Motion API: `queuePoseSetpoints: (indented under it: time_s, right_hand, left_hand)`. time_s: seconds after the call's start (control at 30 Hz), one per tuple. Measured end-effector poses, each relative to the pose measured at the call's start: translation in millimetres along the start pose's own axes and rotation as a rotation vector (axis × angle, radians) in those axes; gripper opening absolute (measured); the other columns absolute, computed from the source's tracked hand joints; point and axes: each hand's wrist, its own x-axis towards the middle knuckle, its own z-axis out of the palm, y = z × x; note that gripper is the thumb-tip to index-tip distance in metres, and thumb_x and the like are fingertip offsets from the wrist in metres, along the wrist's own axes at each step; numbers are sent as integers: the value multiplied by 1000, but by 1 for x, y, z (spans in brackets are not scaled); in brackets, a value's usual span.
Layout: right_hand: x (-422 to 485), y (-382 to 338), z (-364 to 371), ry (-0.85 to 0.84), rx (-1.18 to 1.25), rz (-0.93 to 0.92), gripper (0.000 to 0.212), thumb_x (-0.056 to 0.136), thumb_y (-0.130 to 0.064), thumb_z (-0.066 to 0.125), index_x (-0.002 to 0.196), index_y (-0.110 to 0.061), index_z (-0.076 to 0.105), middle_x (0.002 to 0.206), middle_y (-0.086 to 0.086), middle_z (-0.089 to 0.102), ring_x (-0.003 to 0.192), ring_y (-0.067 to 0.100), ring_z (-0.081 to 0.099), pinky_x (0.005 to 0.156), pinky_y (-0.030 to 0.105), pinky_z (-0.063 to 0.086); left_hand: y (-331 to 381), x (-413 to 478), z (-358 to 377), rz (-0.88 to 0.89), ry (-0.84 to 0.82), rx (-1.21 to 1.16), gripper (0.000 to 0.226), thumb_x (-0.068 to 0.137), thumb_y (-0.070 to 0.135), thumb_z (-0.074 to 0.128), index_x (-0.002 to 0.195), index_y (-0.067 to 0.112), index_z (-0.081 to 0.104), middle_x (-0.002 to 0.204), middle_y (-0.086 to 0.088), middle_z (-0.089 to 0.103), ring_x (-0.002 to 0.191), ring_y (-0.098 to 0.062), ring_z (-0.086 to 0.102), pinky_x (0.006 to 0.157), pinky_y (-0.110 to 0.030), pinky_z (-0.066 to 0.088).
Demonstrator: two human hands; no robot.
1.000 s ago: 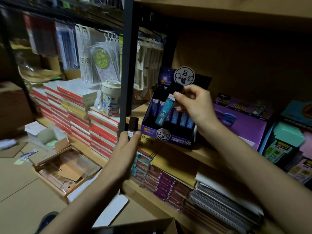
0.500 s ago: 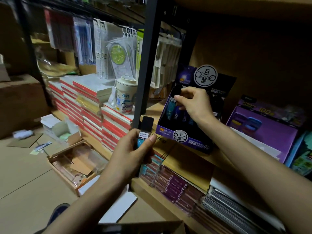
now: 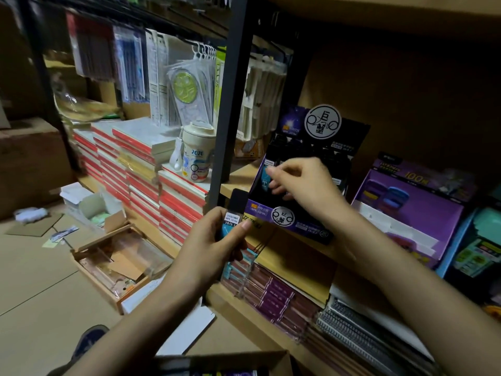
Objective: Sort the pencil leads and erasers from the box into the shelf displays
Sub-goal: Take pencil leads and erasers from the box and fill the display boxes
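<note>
Where wooden shelf [image 3: 235, 181] stands, cardboard floor [image 3: 40, 280]

The left hand [image 3: 214, 240] hides the lower part of the lead case [image 3: 235, 210] it grips. Just above that grip, the right hand [image 3: 306, 183] is blurred inside the display box [image 3: 292, 221]. Whether its fingers pinch the blue case [image 3: 264, 178] cannot be told. Below the grip, the picture's edge cuts off the cardboard box [image 3: 225, 360].

Open gap above display box [image 3: 284, 216], under upper shelf [image 3: 379, 17] — black post [image 3: 233, 104] close left, purple box [image 3: 406, 213] crowding right
</note>
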Motion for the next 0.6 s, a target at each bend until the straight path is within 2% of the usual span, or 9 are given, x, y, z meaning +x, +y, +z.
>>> queuePoseSetpoints:
  time_s: [0.03, 0.1, 0.2, 0.3, 0.37, 0.4, 0.47, 0.53, 0.6]
  right_hand:
    - [-17, -4, 0, -77, 167, 15, 19, 90, -29, 58, 88, -14, 69, 81, 5, 70, 80, 13, 67, 68, 26, 54]
    - [-43, -9, 2, -172, 349, 34, 16, 88, -24, 61, 90, -11, 70, 81, 3, 70, 76, 7, 63, 65, 20, 50]
    - [-60, -10, 7, -169, 451, 75, 12, 84, -13, 66, 94, -7, 68, 78, 0, 66, 68, 2, 61, 60, 13, 46]
    - [-61, -12, 3, -143, 445, 69, 9, 84, -10, 67, 93, -9, 68, 79, 0, 67, 70, 4, 62, 63, 14, 49]
    - [-56, -12, -7, -82, 391, 35, 7, 83, -13, 68, 87, -18, 68, 76, -8, 67, 73, 3, 62, 67, 16, 50]
    - [-51, -12, -15, -23, 350, 14, 8, 83, -14, 68, 85, -22, 67, 76, -9, 67, 75, 5, 63, 69, 19, 51]
    - [-36, -9, -34, 122, 266, -21, 7, 82, -15, 69, 87, -20, 67, 80, -4, 68, 79, 12, 63, 73, 27, 51]
    - [-18, -6, -51, 264, 151, -63, 7, 82, -18, 70, 89, -20, 69, 82, -5, 68, 79, 9, 63, 72, 25, 52]
    - [0, -2, -59, 364, 52, -100, 8, 82, -21, 71, 90, -21, 70, 80, -8, 67, 77, 5, 62, 71, 20, 51]
  left_hand:
    - [-1, 0, 3, 15, -11, 23, 46, 65, 52, 59, 93, 15, 57, 77, 4, 70, 68, -10, 67, 59, -23, 55]
    - [-1, -1, 12, 59, -25, 71, 30, 69, 48, 59, 84, 23, 54, 74, 8, 68, 66, -7, 66, 58, -21, 53]
    - [-1, -2, 23, 107, -51, 96, 12, 76, 39, 58, 83, 32, 51, 75, 4, 65, 68, -3, 65, 56, -16, 50]
    - [3, -4, 27, 134, -64, 128, 20, 74, 46, 57, 90, 34, 51, 88, 2, 62, 80, -7, 66, 65, -23, 54]
    - [9, -1, 25, 130, -71, 144, 37, 67, 56, 58, 96, 33, 52, 97, 5, 63, 88, -6, 65, 71, -27, 56]
    - [11, 4, 23, 122, -64, 140, 44, 65, 57, 58, 100, 31, 52, 101, 7, 62, 89, -2, 64, 72, -23, 56]
    - [9, 19, 18, 112, -14, 159, 46, 68, 49, 62, 106, 26, 52, 108, 11, 59, 92, 5, 60, 71, -14, 52]
    - [2, 38, 11, 111, 47, 275, 44, 78, 36, 66, 116, 21, 50, 118, 6, 56, 97, 3, 54, 76, -12, 45]
    - [-7, 56, 9, 88, 66, 360, 50, 82, 29, 67, 127, 17, 47, 129, 0, 51, 108, -3, 47, 83, -15, 40]
